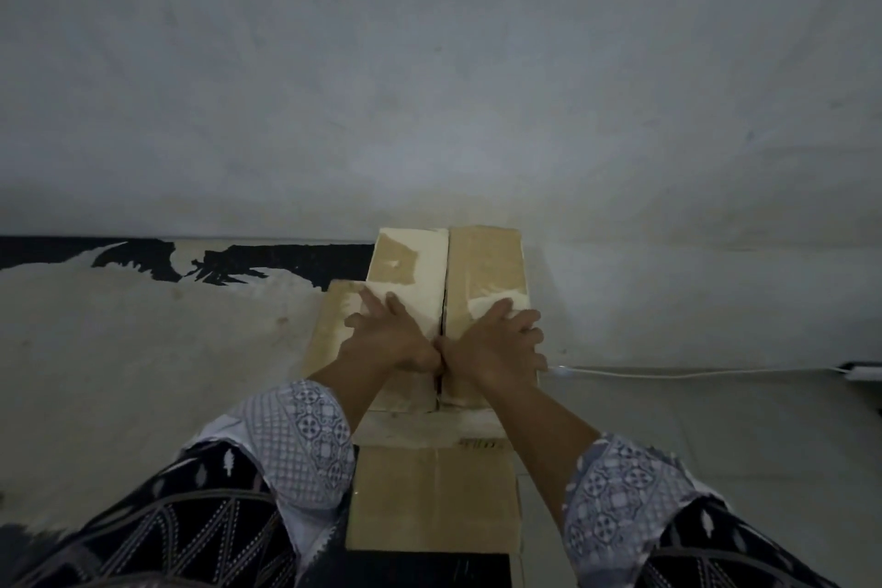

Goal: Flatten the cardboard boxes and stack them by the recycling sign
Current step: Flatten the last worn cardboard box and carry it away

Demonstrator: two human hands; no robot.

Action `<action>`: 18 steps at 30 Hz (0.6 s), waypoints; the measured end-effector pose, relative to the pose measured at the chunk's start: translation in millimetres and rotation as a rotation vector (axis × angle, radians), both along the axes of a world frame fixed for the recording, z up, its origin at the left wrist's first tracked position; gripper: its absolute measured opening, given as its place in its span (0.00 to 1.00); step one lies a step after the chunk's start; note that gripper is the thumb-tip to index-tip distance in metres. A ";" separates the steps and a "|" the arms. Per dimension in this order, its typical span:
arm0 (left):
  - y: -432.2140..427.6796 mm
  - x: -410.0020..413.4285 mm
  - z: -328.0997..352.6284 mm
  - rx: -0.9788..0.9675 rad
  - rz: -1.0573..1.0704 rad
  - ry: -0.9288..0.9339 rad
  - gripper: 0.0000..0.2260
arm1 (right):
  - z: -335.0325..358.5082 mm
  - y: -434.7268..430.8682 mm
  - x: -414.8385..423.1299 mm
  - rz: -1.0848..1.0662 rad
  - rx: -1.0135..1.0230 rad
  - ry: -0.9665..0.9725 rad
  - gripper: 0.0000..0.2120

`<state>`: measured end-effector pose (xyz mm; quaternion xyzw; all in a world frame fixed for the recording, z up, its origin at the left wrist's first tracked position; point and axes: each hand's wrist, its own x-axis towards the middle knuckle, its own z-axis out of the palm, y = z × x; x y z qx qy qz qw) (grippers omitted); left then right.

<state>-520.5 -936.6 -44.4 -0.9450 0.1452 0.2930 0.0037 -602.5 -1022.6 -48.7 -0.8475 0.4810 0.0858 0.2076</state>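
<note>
A brown cardboard box (482,272) lies on the floor against the pale wall, its two top flaps meeting along a dark centre seam. My left hand (391,334) presses flat on the left flap, fingers spread and straight. On the right flap my right hand (501,344) presses down, its fingers bent over the flap's right edge. The two thumbs meet at the seam. Another side flap (329,325) sticks out to the left under my left hand. A flat cardboard panel (434,497) lies nearer to me between my knees.
The wall (429,86) fills the upper half. A dark torn strip (143,258) runs along the wall's base on the left. A white cable (692,371) runs along the floor to the right, toward a white power strip (864,370).
</note>
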 end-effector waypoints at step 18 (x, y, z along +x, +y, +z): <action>55.5 31.1 12.0 -0.179 0.129 -0.094 0.60 | 67.7 -47.8 -17.7 -0.159 0.557 -0.726 0.21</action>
